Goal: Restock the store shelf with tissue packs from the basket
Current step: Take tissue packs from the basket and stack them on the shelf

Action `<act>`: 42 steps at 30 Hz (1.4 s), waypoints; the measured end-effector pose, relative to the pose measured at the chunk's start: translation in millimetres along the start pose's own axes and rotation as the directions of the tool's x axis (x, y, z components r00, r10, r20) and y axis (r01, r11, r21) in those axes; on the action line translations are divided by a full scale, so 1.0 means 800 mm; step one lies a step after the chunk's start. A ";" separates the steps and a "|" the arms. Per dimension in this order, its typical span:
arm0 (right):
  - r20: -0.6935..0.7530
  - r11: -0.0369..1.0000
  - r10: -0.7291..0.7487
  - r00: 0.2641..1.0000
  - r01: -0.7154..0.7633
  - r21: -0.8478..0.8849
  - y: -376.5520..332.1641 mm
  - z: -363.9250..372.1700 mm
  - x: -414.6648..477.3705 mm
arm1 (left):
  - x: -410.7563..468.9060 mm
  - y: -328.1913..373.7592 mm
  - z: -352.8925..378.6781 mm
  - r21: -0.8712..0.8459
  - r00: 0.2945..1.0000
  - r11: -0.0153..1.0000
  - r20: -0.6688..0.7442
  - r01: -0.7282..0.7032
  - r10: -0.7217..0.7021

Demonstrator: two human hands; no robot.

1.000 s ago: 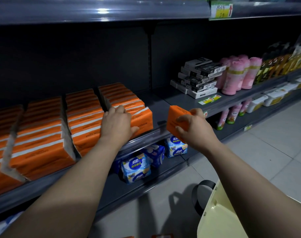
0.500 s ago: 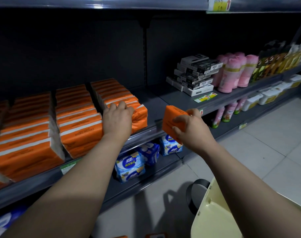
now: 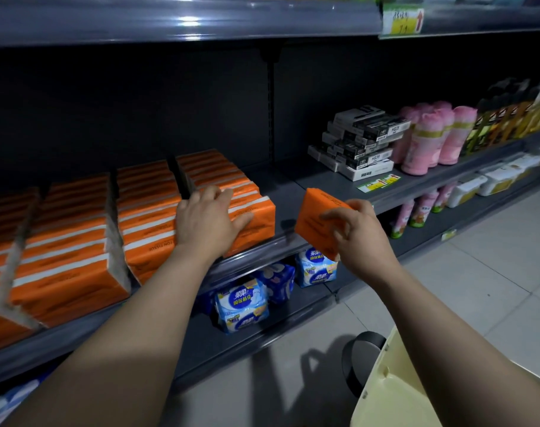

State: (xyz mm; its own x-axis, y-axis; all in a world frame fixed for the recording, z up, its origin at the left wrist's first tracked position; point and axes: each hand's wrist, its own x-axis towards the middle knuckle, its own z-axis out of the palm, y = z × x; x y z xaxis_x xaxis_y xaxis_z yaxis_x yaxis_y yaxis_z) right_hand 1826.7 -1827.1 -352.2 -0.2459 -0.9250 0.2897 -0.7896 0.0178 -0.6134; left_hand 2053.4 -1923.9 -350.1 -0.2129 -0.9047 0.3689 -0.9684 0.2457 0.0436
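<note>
1. Done: orange rows (image 3: 151, 211) fill the shelf's (image 3: 281, 192) left side. Your left hand (image 3: 210, 223) rests flat, fingers spread, on the rightmost row's near end.
2. Left: your right hand (image 3: 361, 238) pinches one pack (image 3: 319, 223) just right of them, not yet placed. The basket's (image 3: 395, 380) contents are hidden.

You see a pale tiled floor (image 3: 493, 272) at right, a dark back panel (image 3: 139, 103), and light glinting on the top rail (image 3: 188, 23).

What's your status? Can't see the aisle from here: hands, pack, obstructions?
Left hand rests on the shelved packs. Right hand grips a pack, in front of the shelf edge. Shelf bare right of the row; nothing blocking.
</note>
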 end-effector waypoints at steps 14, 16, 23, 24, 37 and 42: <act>0.034 0.982 0.052 0.998 -0.058 0.182 -0.010 0.024 0.152 | 0.102 -0.004 -0.012 0.023 0.966 0.993 0.230 0.118 -0.120; 0.072 0.972 0.048 0.996 -0.064 0.226 -0.010 0.040 0.189 | 0.128 -0.006 -0.001 0.026 0.940 0.988 0.307 0.150 -0.150; 0.172 0.982 0.032 0.985 -0.063 0.178 0.005 0.131 0.296 | 0.185 -0.037 0.042 0.105 0.878 0.981 0.438 0.163 -0.193; 0.183 0.991 0.043 0.982 -0.064 0.114 0.008 0.142 0.310 | 0.187 -0.042 0.046 0.087 0.871 0.982 0.453 0.166 -0.187; 0.277 0.994 -0.073 0.958 0.091 -0.055 0.008 0.204 0.392 | 0.187 -0.064 0.065 -0.026 0.913 0.990 0.391 0.140 -0.119; 0.246 0.911 -0.069 0.967 -0.039 0.410 0.012 0.199 0.393 | 0.186 -0.062 0.063 -0.043 0.925 0.991 0.366 0.125 -0.101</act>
State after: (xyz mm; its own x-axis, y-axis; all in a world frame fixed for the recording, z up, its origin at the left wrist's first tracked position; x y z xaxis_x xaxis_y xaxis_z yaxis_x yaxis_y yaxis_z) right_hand 1831.6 -2178.2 -384.2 -0.0446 -0.9889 0.1420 -0.4795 -0.1035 -0.8714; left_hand 2063.4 -2088.1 -343.9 -0.1468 -0.9892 -0.0033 -0.9809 0.1451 0.1294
